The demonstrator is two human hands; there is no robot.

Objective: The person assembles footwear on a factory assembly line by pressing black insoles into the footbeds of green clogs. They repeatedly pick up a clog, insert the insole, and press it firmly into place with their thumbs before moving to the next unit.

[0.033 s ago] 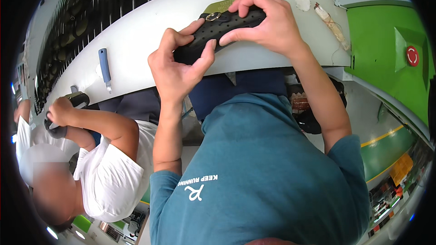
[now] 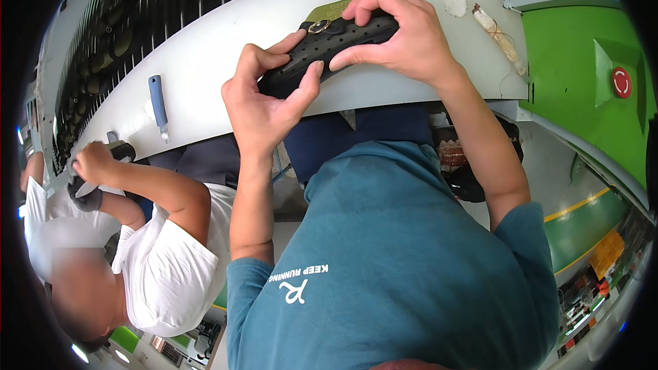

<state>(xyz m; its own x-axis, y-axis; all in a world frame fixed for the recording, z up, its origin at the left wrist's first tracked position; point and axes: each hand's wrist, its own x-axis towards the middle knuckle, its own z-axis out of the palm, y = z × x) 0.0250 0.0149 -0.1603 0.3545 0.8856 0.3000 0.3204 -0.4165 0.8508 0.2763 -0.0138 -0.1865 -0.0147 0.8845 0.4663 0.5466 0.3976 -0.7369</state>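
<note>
A black shoe point(image 2: 323, 44) with rows of small dots and a strap with a round gold buckle point(image 2: 319, 27) is held above the near edge of the white table. My left hand point(image 2: 264, 92) grips its left end, thumb on the near side and index finger on the strap side. My right hand point(image 2: 404, 34) is closed around the right end, fingers bent over the top and thumb pressed along the near side. A flat olive-green piece point(image 2: 327, 11) with printed marks shows behind the shoe; its lower part is hidden.
On the white table point(image 2: 205, 48) lie a blue-handled knife point(image 2: 157, 106), a white round patch point(image 2: 455, 3) and a wrapped stick with thread point(image 2: 499, 38). At right stands a green machine point(image 2: 576, 48) with a red button point(image 2: 622, 83). A co-worker point(image 2: 171, 260) sits at left; dark racks line the back.
The shoe and both hands have shifted very slightly left, and the shoe is turned a little. Both hands keep their grip. The co-worker's hands have moved slightly.
</note>
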